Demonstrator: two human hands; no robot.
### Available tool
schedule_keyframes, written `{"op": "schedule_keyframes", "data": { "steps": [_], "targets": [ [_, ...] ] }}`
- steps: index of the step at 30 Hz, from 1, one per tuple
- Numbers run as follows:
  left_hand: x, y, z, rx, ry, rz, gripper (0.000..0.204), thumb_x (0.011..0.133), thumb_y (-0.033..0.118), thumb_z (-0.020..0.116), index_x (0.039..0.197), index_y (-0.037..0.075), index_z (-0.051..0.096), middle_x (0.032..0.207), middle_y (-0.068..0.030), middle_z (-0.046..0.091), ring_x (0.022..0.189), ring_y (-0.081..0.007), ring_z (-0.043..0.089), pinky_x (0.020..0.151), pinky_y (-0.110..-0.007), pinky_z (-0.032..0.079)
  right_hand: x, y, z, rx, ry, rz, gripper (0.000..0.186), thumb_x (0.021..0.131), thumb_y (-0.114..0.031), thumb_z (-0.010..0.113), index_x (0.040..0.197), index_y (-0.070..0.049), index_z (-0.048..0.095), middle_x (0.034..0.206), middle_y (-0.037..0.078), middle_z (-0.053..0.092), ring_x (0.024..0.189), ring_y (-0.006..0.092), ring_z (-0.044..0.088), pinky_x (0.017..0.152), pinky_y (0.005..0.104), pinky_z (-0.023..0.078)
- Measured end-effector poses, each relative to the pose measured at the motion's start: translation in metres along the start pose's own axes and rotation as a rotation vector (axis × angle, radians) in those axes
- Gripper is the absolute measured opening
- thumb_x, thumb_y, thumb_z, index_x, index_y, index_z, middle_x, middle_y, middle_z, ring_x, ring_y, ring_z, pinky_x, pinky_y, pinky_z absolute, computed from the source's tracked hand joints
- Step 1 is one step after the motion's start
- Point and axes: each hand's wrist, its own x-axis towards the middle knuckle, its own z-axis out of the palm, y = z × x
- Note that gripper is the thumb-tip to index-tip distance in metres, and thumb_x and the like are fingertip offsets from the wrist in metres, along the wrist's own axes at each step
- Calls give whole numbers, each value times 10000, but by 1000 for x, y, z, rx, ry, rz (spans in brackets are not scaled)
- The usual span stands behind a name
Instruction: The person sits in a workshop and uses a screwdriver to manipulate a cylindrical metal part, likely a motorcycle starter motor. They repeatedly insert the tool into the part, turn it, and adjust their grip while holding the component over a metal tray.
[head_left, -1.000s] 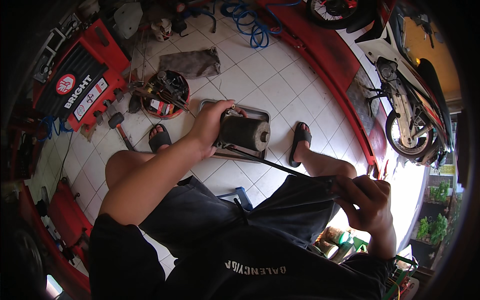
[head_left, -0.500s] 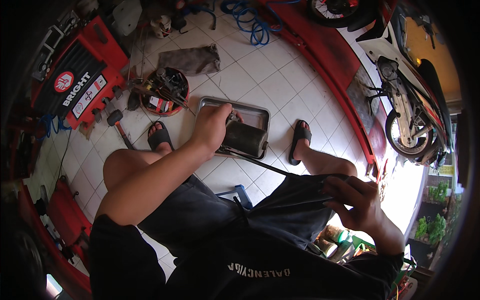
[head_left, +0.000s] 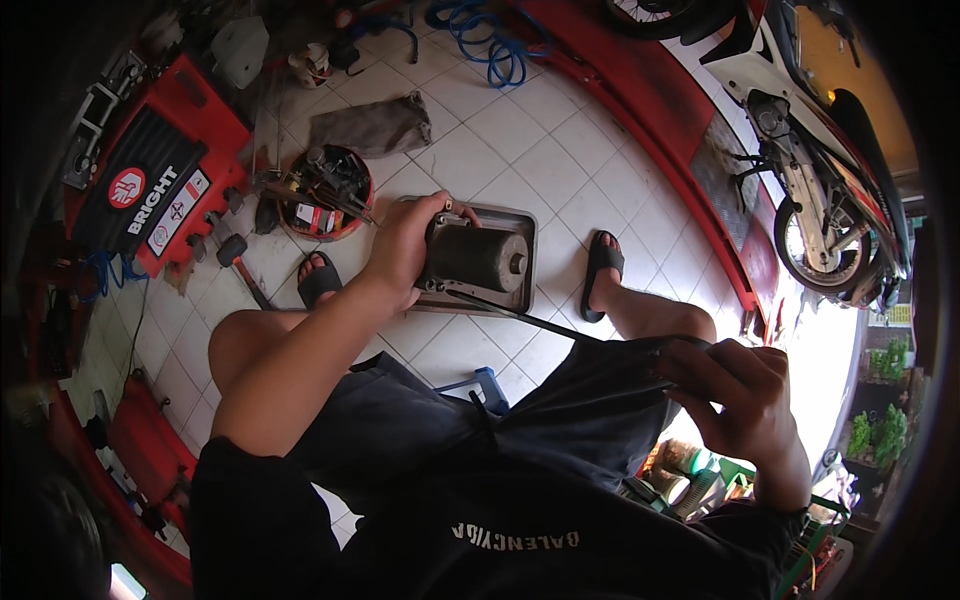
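My left hand [head_left: 408, 240] grips a dark cylindrical motor-like part [head_left: 472, 258], which lies sideways over a metal tray [head_left: 528, 262] between my feet, its round end pointing right. A long, thin dark rod [head_left: 525, 321] runs from the near underside of the part toward my right thigh. My right hand [head_left: 728, 390] is closed around that rod's far end, above the thigh; its fingertips are in shadow, and the end itself is hidden.
Red machine [head_left: 195, 105] at left, with a mallet [head_left: 235, 255] beside it. Round tub of tools [head_left: 320, 190], dark cloth [head_left: 370, 125] and coiled blue hose [head_left: 505, 55] on the tiles [head_left: 520, 150]. Red ramp [head_left: 680, 170] and motorcycle [head_left: 820, 180] at right. Blue tool [head_left: 485, 390] between my legs.
The cylinder in my left hand has shifted slightly left and up, its end face showing again. My right hand has moved slightly outward to the right. The view has shifted a little.
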Motion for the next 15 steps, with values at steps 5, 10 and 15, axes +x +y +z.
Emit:
{"op": "schedule_keyframes", "data": {
  "steps": [5, 10, 15],
  "targets": [
    [1, 14, 8, -141, 135, -132, 421, 999, 426, 457, 1026, 51, 646, 993, -99, 638, 659, -245, 681, 444, -299, 435, -16, -8, -17, -120, 37, 11, 439, 664, -168, 860, 1074, -57, 749, 678, 20, 582, 530, 161, 583, 482, 311, 416],
    [14, 8, -20, -241, -429, -174, 479, 1022, 450, 373, 997, 37, 614, 960, -87, 527, 574, -251, 603, 461, -326, 442, -18, -11, -28, -140, 93, 15, 453, 656, -152, 841, 1078, -20, 741, 693, 23, 577, 533, 162, 571, 498, 313, 420],
    [6, 3, -10, -234, -542, -166, 527, 1025, 444, 365, 993, -15, 621, 970, -124, 543, 668, -235, 612, 532, -310, 490, -19, -8, -25, -203, 142, -9, 446, 684, -140, 837, 1095, -6, 728, 709, 40, 562, 535, 165, 556, 477, 310, 400]
  ]
}}
